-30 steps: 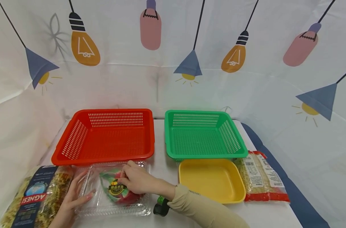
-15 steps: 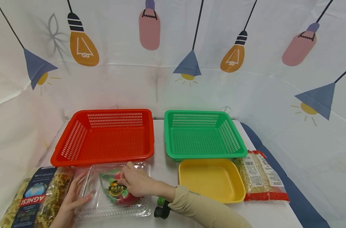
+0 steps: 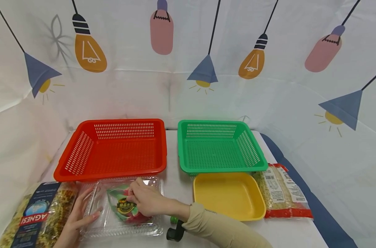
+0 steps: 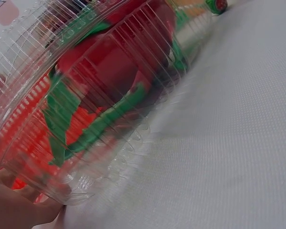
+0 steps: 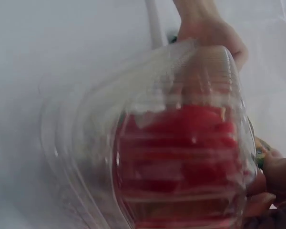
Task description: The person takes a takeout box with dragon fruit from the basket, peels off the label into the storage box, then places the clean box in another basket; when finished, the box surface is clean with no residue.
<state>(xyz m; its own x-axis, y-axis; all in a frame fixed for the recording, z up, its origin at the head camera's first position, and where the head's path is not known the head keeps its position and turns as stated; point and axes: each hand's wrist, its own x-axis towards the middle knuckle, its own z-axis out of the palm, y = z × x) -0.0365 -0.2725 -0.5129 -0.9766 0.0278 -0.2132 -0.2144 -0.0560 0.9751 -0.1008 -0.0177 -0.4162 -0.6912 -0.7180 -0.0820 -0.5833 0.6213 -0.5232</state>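
A clear plastic clamshell (image 3: 102, 220) lies on the table in front of the red basket. Inside it sits a red dragon fruit (image 4: 112, 62) with green scales. On its top is a black and gold label (image 3: 126, 206). My left hand (image 3: 77, 218) touches the clamshell's left side, fingers and thumb spread and nearly straight. My right hand (image 3: 147, 199) lies over the top with bent fingers, thumb tip right beside the label. Whether it pinches the label's edge or only presses cannot be made out. In the right wrist view, those fingertips (image 5: 260, 198) meet the top of the clamshell.
Behind stand a red basket (image 3: 110, 174) and a green basket (image 3: 222, 170). A yellow tray (image 3: 228, 198) is right of my right forearm. A pasta bag (image 3: 33, 215) lies far left, another food bag (image 3: 284, 193) far right. A small green item (image 3: 174, 219) lies partly under my right wrist.
My right hand's fingers have shifted very slightly at the label. My left hand and the clamshell stay in place; the whole head view has drifted slightly.
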